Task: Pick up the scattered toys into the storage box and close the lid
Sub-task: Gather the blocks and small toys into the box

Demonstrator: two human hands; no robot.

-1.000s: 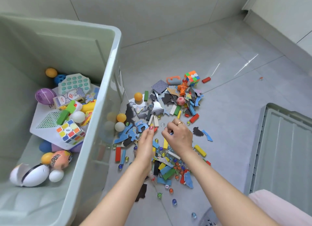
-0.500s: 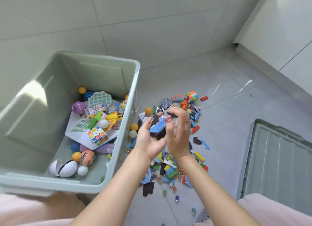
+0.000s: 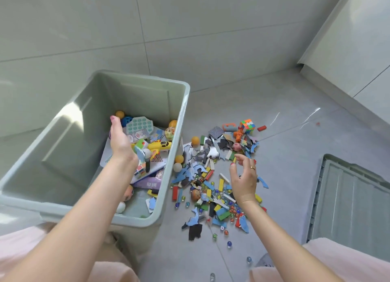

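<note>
1. Open storage box (image 3: 179, 121) on grey floor (image 3: 295, 144), near rim at the knees, right wall beside the scattered toys (image 3: 213, 176); lid (image 3: 350, 197) flat, well apart at far right.
2. Left hand (image 3: 120, 140) inside the box above stored toys, grip wide, holding nothing.
3. Right hand (image 3: 243, 179) above the floor pile, fingers loosely spread, empty; clear floor beyond.

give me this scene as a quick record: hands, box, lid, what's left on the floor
left hand: open, over the storage box, holding nothing
right hand: open, above the floor pile, fingers loosely curled
storage box: open, partly filled with toys
lid: off, on the floor at right
floor pile: blocks, puzzle pieces, marbles, balls
cube puzzle: on the floor, far edge of pile
</note>
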